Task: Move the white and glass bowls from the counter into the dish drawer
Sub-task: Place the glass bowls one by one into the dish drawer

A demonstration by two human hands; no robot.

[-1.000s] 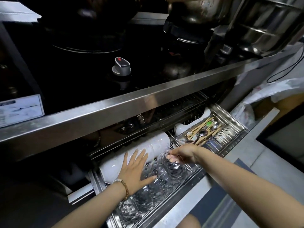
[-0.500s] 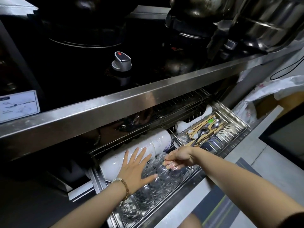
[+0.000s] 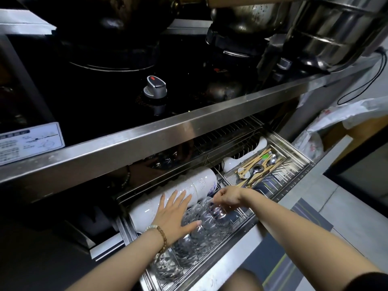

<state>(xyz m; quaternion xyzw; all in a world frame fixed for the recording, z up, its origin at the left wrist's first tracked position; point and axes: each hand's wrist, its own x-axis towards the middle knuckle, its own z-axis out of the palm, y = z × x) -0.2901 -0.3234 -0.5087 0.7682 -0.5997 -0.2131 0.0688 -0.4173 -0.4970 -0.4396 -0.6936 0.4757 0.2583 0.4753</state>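
Glass bowls (image 3: 201, 229): a row of cut-pattern bowls lying on edge in the front lane of the dish drawer (image 3: 294, 181); the individual rims blur together, so the count cannot be read.
White bowls (image 3: 180, 196): nested on their sides in the lane just behind the glass row, at 12 o'clock from it; the blue marks on the end bowl are too small to read.
Left hand (image 3: 174, 215): flat and spread, palm laid across both rows, gripping nothing; a bead bracelet (image 3: 161, 238) circles the wrist.
Right hand (image 3: 227, 195): fingers curled down onto the last glass bowl at the 3 o'clock end of the row; the fingertips are hidden, so whether they pinch the rim cannot be told.
Change from one second ago: the left hand has stayed in place; the right hand now sits higher on the end bowl, with its fingers more bunched.
Cutlery tray (image 3: 258, 169): at 2 o'clock in the drawer, holding chopsticks and spoons.
Drawer rear: lost in shadow under the steel counter edge (image 3: 189, 127).
Stove knob (image 3: 155, 87): bears a red mark.
Label (image 3: 29, 141): white sticker at 10 o'clock; print illegible, left edge cut off.
Pots (image 3: 327, 30): cropped at the top of the frame.
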